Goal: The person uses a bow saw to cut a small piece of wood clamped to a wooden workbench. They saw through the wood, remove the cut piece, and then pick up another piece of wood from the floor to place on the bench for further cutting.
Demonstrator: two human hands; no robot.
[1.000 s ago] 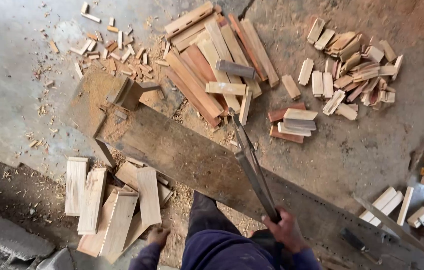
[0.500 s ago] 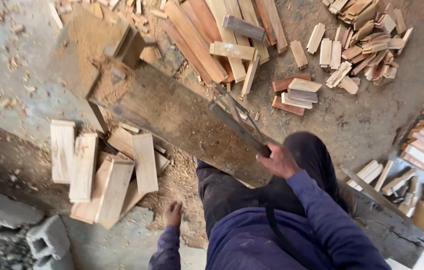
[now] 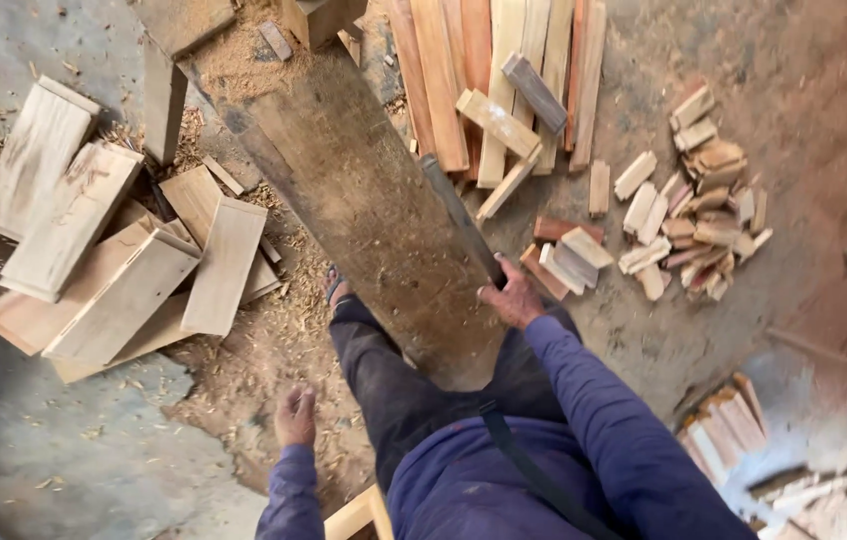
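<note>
Right hand (image 3: 514, 298) clenched on long blade (image 3: 459, 215) over plank (image 3: 364, 210); left hand (image 3: 295, 416) hangs empty, fingers loosely curled; blade could slip toward leg

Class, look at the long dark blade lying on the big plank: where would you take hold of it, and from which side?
Grip the long dark blade at its near handle end, where the right hand already closes on it. Come from the right edge of the plank: the blade lies flat along that edge, its far tip pointing away toward the wood strips.
</note>
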